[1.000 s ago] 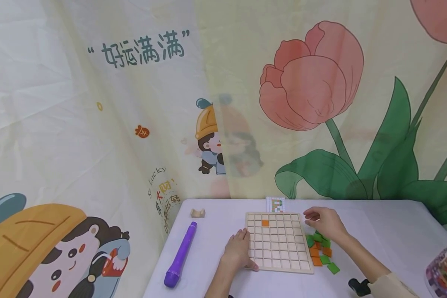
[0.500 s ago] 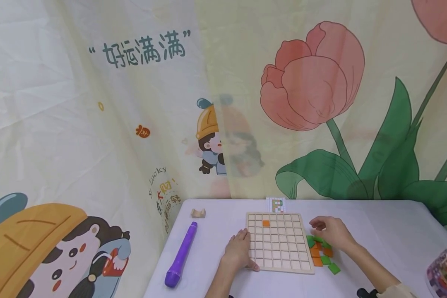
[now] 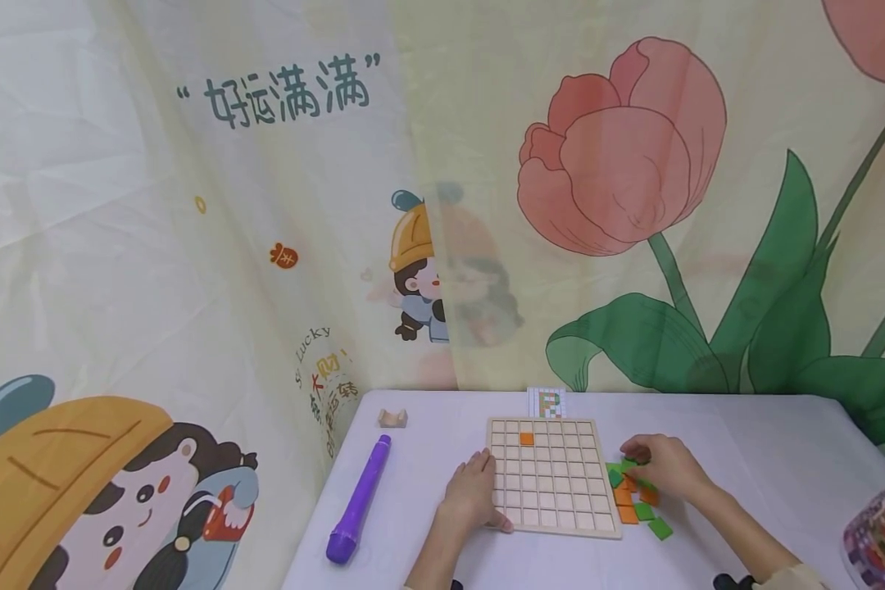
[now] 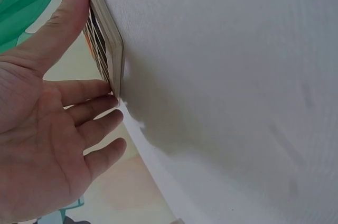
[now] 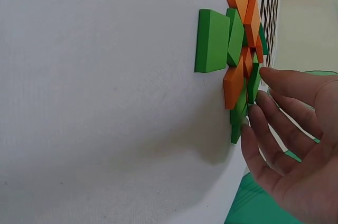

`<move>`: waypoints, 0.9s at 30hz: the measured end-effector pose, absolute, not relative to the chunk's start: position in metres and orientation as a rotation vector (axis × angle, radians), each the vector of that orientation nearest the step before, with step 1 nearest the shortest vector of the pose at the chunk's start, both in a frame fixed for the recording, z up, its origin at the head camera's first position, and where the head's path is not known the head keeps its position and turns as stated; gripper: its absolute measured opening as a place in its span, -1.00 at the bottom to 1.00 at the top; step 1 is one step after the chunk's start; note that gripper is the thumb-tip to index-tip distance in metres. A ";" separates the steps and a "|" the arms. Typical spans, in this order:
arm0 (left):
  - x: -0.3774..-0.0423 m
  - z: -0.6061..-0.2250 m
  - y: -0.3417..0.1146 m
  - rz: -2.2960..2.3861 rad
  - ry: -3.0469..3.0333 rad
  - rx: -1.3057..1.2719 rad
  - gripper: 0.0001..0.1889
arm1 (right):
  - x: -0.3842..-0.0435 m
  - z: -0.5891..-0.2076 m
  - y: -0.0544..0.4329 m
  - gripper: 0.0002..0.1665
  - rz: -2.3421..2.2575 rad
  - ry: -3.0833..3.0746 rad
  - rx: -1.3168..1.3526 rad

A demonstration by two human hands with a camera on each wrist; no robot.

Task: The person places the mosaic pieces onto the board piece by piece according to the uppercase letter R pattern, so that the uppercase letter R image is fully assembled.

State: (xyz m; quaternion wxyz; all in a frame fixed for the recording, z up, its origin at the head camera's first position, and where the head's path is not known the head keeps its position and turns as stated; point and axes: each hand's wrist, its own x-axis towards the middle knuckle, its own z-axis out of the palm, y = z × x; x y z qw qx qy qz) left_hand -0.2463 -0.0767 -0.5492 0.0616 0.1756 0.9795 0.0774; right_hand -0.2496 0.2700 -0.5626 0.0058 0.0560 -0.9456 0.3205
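Observation:
A wooden grid board (image 3: 553, 483) lies on the white table, with one orange tile (image 3: 527, 439) in a cell of its upper part. My left hand (image 3: 469, 494) rests along the board's left side; in the left wrist view its thumb and fingertips touch the edge. Green tiles (image 3: 660, 528) and orange tiles (image 3: 624, 497) lie in a loose pile by the board's right side. Over the far end of this pile is my right hand (image 3: 667, 465), partly covering it. In the right wrist view its loosely bent fingers and thumb tip are right at a green tile (image 5: 254, 84).
A small card (image 3: 549, 402) with a coloured grid pattern lies behind the board. To the left are a purple microphone (image 3: 357, 504) and a small notched wooden block (image 3: 392, 419). A colourfully printed container (image 3: 881, 533) stands at the right edge. Printed curtains hang behind the table.
My right hand has moved right and toward me, from beside the board's upper right corner down to the tile pile. The left hand and the board have stayed in place.

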 end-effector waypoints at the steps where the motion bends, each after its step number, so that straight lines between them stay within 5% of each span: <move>1: -0.246 -0.549 -0.077 0.236 2.960 0.532 0.29 | -0.250 -0.563 0.270 -0.67 0.998 -2.958 0.178; 27: -0.248 -0.549 -0.074 0.157 2.948 0.517 0.27 | -0.261 -0.573 0.273 -0.70 1.274 -2.762 0.100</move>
